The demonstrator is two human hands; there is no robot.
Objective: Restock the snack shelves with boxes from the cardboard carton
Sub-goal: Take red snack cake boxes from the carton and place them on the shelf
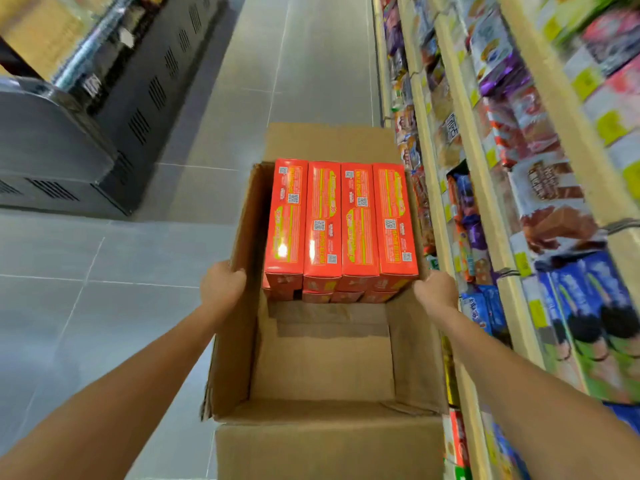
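Left hand (221, 282) and right hand (436, 289) each grip a side rim of the carton (322, 368), fingers curled over it, beside the red boxes (341, 220) stacked at its far end. That lopsided load could buckle the thin walls or tip it forward.

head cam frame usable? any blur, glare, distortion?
Head view: red boxes in the carton are sharp, with a small glare spot on the leftmost box; shelves at right are smeared by motion blur, and the wide-angle lens bows their edges; freezer at left is soft.
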